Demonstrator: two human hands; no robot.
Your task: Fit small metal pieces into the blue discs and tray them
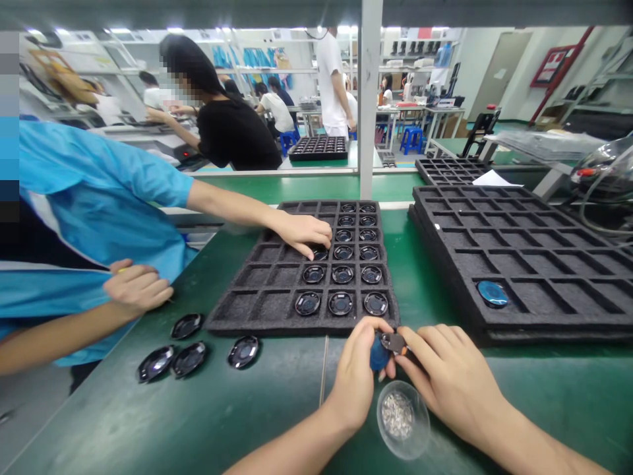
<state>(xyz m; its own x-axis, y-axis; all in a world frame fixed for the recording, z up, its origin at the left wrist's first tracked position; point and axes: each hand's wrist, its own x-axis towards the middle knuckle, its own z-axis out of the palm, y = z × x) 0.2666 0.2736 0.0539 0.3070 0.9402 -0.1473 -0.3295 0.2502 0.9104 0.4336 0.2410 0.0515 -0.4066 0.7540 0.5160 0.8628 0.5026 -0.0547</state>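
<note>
My left hand [355, 373] grips a round part with a blue face [378, 355], held upright above the table near the front edge of the foam tray. Closed around a small pair of pliers [394, 342], my right hand [452, 369] brings the grey metal jaws up against the disc's edge. Orange shows on the tool; its handles are mostly hidden in my palm. Just below my hands stands a clear plastic cup [420, 432] with many small silvery metal pieces [397, 415] in it.
A co-worker's hand [306, 234] reaches into a black foam tray [237, 316] partly filled with round black parts [341, 303]. Several more black parts [190, 358] lie at left. Stacked trays [524, 323] at right hold one blue-faced disc [493, 293]. A metal post [366, 99] rises behind.
</note>
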